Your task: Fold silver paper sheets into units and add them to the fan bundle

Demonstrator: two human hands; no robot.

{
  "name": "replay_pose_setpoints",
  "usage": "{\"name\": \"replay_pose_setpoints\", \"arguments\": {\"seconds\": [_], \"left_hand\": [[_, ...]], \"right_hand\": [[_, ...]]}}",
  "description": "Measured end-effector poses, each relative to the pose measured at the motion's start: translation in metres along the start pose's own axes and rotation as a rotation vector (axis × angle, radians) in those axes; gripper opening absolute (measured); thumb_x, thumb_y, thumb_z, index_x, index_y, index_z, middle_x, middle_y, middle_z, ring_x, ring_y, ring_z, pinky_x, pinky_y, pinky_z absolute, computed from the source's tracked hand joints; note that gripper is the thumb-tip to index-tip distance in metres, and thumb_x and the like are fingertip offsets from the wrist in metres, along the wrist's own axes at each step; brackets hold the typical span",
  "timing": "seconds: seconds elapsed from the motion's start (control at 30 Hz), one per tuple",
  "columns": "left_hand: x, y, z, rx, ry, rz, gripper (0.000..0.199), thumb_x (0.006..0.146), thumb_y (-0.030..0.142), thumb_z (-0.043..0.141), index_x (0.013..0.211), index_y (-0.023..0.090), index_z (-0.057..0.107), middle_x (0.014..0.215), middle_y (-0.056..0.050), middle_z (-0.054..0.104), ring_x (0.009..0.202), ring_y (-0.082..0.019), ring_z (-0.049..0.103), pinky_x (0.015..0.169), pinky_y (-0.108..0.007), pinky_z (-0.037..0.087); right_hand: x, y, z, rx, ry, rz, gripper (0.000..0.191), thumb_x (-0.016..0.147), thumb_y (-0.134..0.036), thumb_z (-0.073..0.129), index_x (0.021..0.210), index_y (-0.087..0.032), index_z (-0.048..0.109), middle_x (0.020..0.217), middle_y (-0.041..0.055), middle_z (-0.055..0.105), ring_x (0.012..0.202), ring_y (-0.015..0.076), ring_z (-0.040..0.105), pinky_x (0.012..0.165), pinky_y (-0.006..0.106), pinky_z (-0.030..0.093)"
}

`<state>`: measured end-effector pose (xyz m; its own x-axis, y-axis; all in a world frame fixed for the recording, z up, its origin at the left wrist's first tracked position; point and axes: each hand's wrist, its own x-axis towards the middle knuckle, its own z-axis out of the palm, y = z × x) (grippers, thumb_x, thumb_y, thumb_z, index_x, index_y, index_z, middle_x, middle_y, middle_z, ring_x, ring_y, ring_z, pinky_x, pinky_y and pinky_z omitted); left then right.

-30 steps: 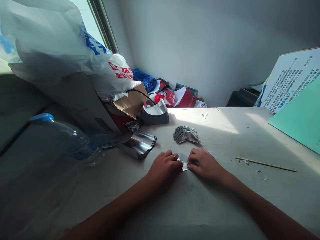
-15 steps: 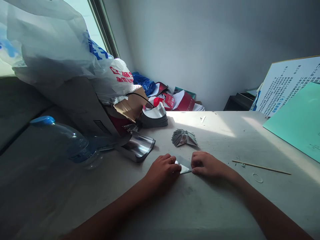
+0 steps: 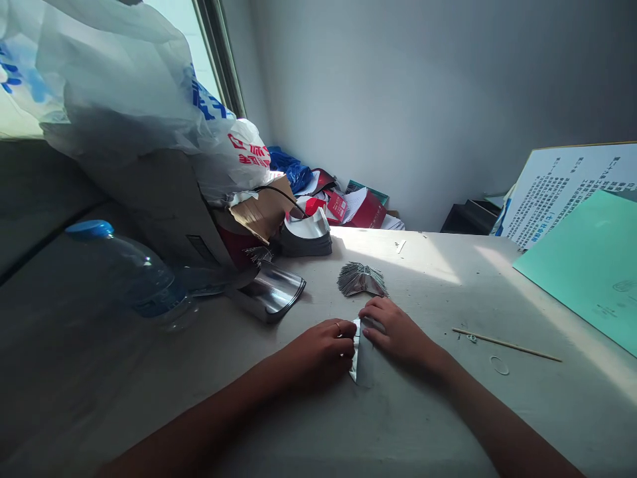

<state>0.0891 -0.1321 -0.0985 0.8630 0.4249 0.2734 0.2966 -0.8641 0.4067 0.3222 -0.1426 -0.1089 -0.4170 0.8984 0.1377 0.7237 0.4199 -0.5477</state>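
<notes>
The pale table [image 3: 423, 411] is the largest thing below the wall [image 3: 398, 106], and its near edge is not visible. At the left, big white plastic bags [image 3: 124, 86] cover the upper part of a carton [image 3: 154, 206] and are cut off by the picture border. On the right, a green sheet [image 3: 587, 265] hides part of a printed board [image 3: 552, 189]; both are also cut off, and the small print I cannot read.

A clear bottle [image 3: 149, 279] with blue cap leans at the left, its body blending into the dark surface. The left hand [image 3: 331, 348] grasps the silver strip with bent fingers; its thumb is difficult to see. The right hand [image 3: 391, 328] has curled fingers at the far end of the strip, but whether it pinches it or only touches it, I cannot tell.

Curved silver sheets [image 3: 279, 289] lie near the bottle, and a dark stack [image 3: 306, 242] stands behind them, partly against the clutter. A fanned silver bundle [image 3: 362, 279] rests just beyond the hands. The silver strip [image 3: 355, 362] is on the table between the hands, partly covered by fingers; its dull right side is hard to distinguish. To the right are a thin stick [image 3: 507, 344] and a small pale ring [image 3: 499, 365].
</notes>
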Motion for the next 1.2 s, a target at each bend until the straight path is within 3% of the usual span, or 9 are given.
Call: {"name": "replay_pose_setpoints", "arguments": {"seconds": [0.2, 0.33, 0.5, 0.8, 1.03, 1.2], "left_hand": [[-0.001, -0.003, 0.000, -0.024, -0.044, 0.032, 0.011, 0.094, 0.019, 0.058, 0.087, 0.017, 0.066, 0.118, -0.008, 0.064, 0.106, -0.018, 0.062, 0.089, -0.027, 0.051], [-0.002, -0.003, 0.003, -0.016, -0.071, 0.094, 0.006, 0.092, 0.020, 0.061, 0.092, 0.019, 0.067, 0.121, -0.008, 0.064, 0.114, -0.021, 0.058, 0.099, -0.032, 0.049], [-0.002, -0.007, 0.008, -0.026, -0.030, 0.152, 0.006, 0.091, 0.022, 0.063, 0.096, 0.020, 0.067, 0.119, -0.009, 0.064, 0.115, -0.022, 0.059, 0.103, -0.034, 0.048], [0.001, -0.006, 0.007, -0.049, -0.017, 0.197, 0.011, 0.096, 0.027, 0.058, 0.094, 0.021, 0.067, 0.109, -0.008, 0.068, 0.107, -0.019, 0.062, 0.107, -0.036, 0.044], [-0.004, -0.003, 0.016, -0.069, -0.029, 0.107, 0.011, 0.096, 0.021, 0.056, 0.090, 0.021, 0.065, 0.115, -0.004, 0.070, 0.113, -0.018, 0.064, 0.117, -0.040, 0.031], [-0.007, -0.003, 0.025, -0.017, -0.015, -0.005, 0.010, 0.094, 0.019, 0.060, 0.085, 0.021, 0.065, 0.115, -0.002, 0.072, 0.120, -0.022, 0.063, 0.118, -0.044, 0.027]], "right_hand": [[0.004, 0.000, 0.002, 0.036, -0.006, 0.089, 0.023, 0.088, -0.026, 0.066, 0.109, -0.020, 0.063, 0.117, 0.0084, 0.058, 0.110, 0.0247, 0.053, 0.093, 0.039, 0.046], [0.004, 0.001, -0.002, 0.087, -0.021, 0.125, 0.011, 0.083, -0.022, 0.066, 0.091, -0.018, 0.059, 0.101, 0.0058, 0.060, 0.096, 0.0214, 0.054, 0.081, 0.033, 0.045], [0.004, -0.004, -0.002, 0.170, -0.024, 0.213, 0.009, 0.083, -0.023, 0.063, 0.083, -0.019, 0.055, 0.083, 0.0011, 0.062, 0.076, 0.0174, 0.054, 0.064, 0.028, 0.039], [0.007, -0.010, 0.004, 0.051, 0.004, 0.249, 0.003, 0.084, -0.017, 0.060, 0.082, -0.019, 0.060, 0.087, 0.0030, 0.066, 0.083, 0.0188, 0.057, 0.070, 0.029, 0.038], [0.006, -0.009, 0.009, -0.057, -0.004, 0.240, 0.008, 0.089, -0.016, 0.057, 0.082, -0.019, 0.059, 0.089, 0.0033, 0.066, 0.084, 0.0186, 0.056, 0.071, 0.029, 0.035], [0.004, -0.008, 0.005, -0.091, -0.009, 0.334, 0.012, 0.089, -0.024, 0.063, 0.079, -0.019, 0.059, 0.086, 0.0043, 0.066, 0.080, 0.0184, 0.055, 0.065, 0.028, 0.032]]}}
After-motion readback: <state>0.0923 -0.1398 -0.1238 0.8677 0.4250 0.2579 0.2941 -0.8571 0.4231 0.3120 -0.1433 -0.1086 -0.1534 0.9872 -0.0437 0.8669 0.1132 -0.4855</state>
